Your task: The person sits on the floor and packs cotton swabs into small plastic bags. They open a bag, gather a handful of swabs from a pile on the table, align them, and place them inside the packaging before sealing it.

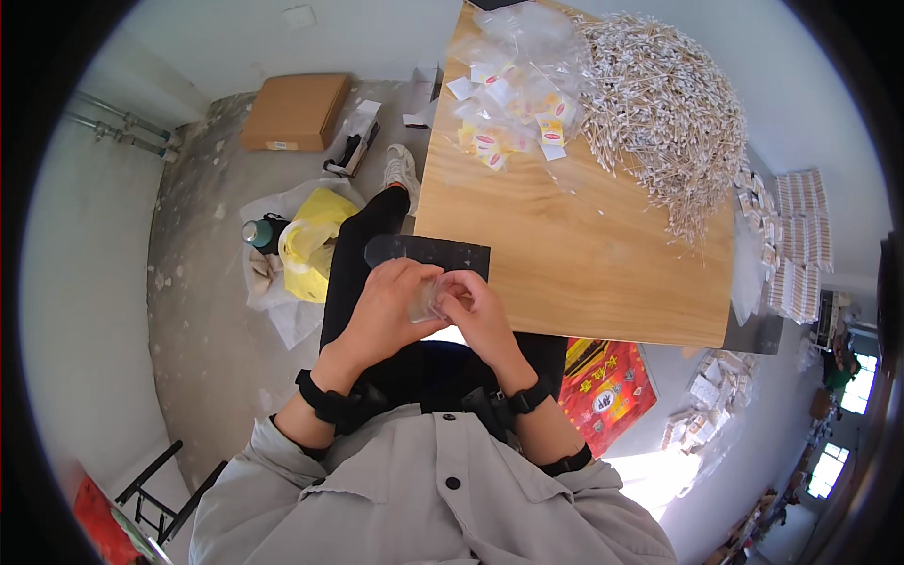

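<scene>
A small clear tub [426,303] was right between the two hands, in front of the person's tummy and above the lap. The left hand [384,303] was curled around its left side and held it. The right hand [477,318] had its thumb and fingers bent and pinched at the tub's right end. So both hands touched it, and neither one was nearer. The tub looked tipped, not straight up, but the fingers hid a lot of it (and see-through things are hard to see!), so I could not tell just which way its long side went.

The hands were close to the near left corner of the wooden table [574,273], by a black board [443,252] that stuck out there. The big heap of cotton swabs [659,113] was far up and to the right, on the right hand's side. The clear bags with little yellow and white cards [518,104] were at the far end too, to the left of the heap.
</scene>
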`<state>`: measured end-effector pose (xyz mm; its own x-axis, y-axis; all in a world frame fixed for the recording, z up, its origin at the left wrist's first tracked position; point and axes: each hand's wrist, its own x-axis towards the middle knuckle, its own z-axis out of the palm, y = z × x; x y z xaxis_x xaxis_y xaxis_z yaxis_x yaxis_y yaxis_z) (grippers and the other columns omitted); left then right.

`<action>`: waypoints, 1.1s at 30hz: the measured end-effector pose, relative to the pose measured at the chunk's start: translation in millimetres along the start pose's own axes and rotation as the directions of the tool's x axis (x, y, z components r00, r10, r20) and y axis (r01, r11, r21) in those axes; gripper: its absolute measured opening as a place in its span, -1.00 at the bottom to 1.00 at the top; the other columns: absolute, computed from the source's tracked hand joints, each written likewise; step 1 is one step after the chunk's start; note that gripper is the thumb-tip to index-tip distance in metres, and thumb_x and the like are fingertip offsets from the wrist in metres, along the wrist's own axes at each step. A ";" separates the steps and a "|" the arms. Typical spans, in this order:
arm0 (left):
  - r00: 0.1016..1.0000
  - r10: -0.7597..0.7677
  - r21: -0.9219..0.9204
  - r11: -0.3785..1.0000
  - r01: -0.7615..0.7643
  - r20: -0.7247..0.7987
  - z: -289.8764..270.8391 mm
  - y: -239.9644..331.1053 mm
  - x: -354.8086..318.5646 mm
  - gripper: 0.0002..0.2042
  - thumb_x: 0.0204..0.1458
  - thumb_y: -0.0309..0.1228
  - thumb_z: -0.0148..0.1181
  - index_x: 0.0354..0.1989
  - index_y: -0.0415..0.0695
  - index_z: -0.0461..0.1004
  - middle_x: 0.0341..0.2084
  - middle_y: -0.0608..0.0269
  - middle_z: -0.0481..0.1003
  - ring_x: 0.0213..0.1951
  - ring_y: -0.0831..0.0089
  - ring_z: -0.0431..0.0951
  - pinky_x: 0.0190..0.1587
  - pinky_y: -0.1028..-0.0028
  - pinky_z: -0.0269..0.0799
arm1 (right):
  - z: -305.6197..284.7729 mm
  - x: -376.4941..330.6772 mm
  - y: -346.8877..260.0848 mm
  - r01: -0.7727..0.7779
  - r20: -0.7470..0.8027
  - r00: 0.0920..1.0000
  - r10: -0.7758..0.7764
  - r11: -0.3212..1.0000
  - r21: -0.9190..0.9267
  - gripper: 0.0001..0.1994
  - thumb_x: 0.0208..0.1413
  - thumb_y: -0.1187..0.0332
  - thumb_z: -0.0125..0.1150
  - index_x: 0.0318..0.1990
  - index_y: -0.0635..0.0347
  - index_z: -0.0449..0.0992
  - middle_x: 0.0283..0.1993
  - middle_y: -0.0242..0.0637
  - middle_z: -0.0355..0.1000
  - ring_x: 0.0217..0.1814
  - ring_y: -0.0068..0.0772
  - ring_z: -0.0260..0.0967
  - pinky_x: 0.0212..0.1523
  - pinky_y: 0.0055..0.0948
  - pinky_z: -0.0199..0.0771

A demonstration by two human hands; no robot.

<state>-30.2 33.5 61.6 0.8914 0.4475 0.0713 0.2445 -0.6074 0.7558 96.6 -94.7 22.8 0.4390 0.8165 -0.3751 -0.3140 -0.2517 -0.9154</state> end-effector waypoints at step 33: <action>0.979 -0.075 0.132 0.990 0.051 0.190 -42.4 -82.5 27.3 -0.28 -0.36 -0.42 0.51 0.13 -0.13 0.39 -0.08 0.07 0.42 0.02 0.06 0.41 0.09 0.26 0.35 | -50.4 3.0 20.3 -0.039 -0.094 0.995 0.035 0.999 -0.034 -0.77 0.25 0.41 0.09 0.00 0.30 0.42 -0.26 -0.28 0.46 -0.21 -0.49 0.53 -0.21 -0.54 0.51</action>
<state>-42.2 123.6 28.7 0.9267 0.3591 -0.1109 0.3375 -0.6652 0.6660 133.9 -123.5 -4.3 0.5050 0.7545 -0.4192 -0.3017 -0.3007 -0.9047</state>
